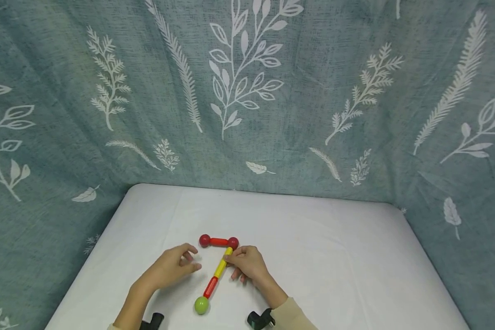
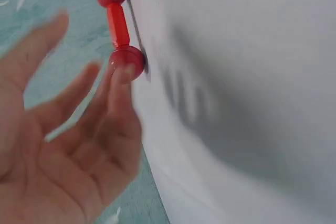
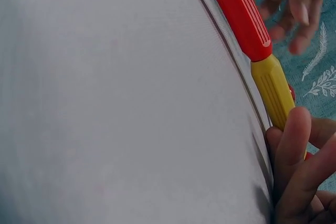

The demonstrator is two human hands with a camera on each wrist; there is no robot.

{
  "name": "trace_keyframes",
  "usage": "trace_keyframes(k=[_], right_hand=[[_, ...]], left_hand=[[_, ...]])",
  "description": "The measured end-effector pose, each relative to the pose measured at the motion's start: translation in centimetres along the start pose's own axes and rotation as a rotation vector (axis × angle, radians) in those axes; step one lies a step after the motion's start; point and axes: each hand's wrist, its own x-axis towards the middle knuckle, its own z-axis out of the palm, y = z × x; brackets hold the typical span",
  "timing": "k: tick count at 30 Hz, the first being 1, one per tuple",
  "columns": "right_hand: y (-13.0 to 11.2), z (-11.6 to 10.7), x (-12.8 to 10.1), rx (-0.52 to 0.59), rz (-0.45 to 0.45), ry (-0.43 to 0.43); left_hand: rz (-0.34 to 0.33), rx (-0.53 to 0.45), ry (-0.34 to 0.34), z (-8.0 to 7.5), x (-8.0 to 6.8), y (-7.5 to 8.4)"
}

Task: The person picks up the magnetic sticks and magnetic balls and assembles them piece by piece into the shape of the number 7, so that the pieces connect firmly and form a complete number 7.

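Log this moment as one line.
right hand: pinches yellow rod | left hand: open, holds nothing | chain: red ball to green ball

We found no writing, labels, brands or numbers to read anywhere; the curtain (image 1: 247, 91) bore only white leaf prints, and the rods carried plain ridges.

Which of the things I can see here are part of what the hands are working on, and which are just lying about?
In the work:
yellow rod, pinched by the right hand
long red rod and green ball, in line with it
short red rod between two red balls
left hand, open beside the chain

Lying about:
white table
leaf-print curtain
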Motion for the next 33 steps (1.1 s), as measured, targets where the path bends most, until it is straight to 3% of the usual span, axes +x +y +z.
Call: trace_keyframes(k=[3, 5, 11, 24, 33], right_hand=[[0.1, 0.0, 0.0, -0.014, 0.002, 0.007], [0.1, 0.0, 0.0, -0.015, 0.001, 0.009], [0.1, 0.1, 0.0, -0.006, 0.004, -0.007], [0.1, 0.0, 0.0, -0.028, 0.015, 0.007], [0.2, -0.9, 0.1, 0.027, 0.035, -0.017]], left_hand=[[0.02, 0.002, 0.127, 0.0, 2.1, 0.1], [0.041, 0.012, 0.168, 0.1, 3.4, 0.1], [0.057, 0.04, 0.163, 0.7, 5.5, -0.3], [0.072, 0.049, 0.135, 1.3, 6.4, -0.6], [0.082, 0.046, 0.129, 1.3, 6.5, -0.1]])
